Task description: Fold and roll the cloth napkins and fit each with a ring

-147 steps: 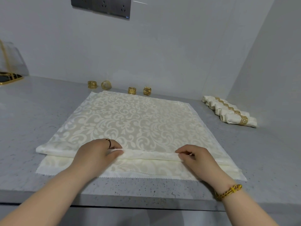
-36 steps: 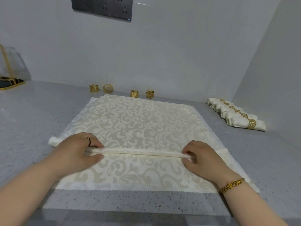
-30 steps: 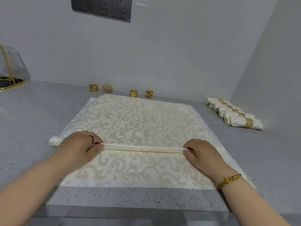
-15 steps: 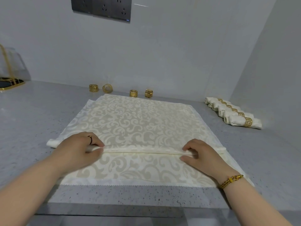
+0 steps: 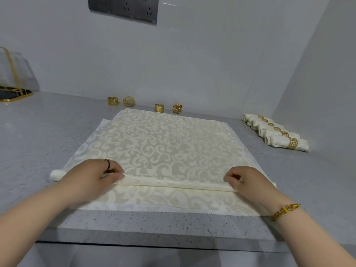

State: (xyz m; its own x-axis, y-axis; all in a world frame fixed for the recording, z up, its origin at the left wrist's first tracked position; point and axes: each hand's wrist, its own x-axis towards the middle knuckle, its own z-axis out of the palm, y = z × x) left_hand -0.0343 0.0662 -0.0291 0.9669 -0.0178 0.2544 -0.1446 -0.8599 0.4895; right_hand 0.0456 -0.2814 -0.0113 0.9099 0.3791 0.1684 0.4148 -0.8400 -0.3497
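A cream damask napkin (image 5: pixel 165 143) lies spread on the grey counter, on top of a second napkin whose zigzag hem (image 5: pixel 173 211) shows at the near edge. The top napkin's near edge forms a tight roll (image 5: pixel 173 185) running left to right. My left hand (image 5: pixel 92 174) pinches the roll near its left end, and my right hand (image 5: pixel 248 180) pinches it near the right end. Several gold napkin rings (image 5: pixel 159 108) stand in a row by the back wall.
Several rolled napkins with gold rings (image 5: pixel 277 134) lie in a row at the right by the side wall. A gold-framed stand (image 5: pixel 13 91) sits at the far left. The counter's front edge (image 5: pixel 154 237) runs just below the napkins.
The roll has moved away from me up the napkin and grown thicker, with both hands travelling along on it. More of the lower napkin shows at the near edge.
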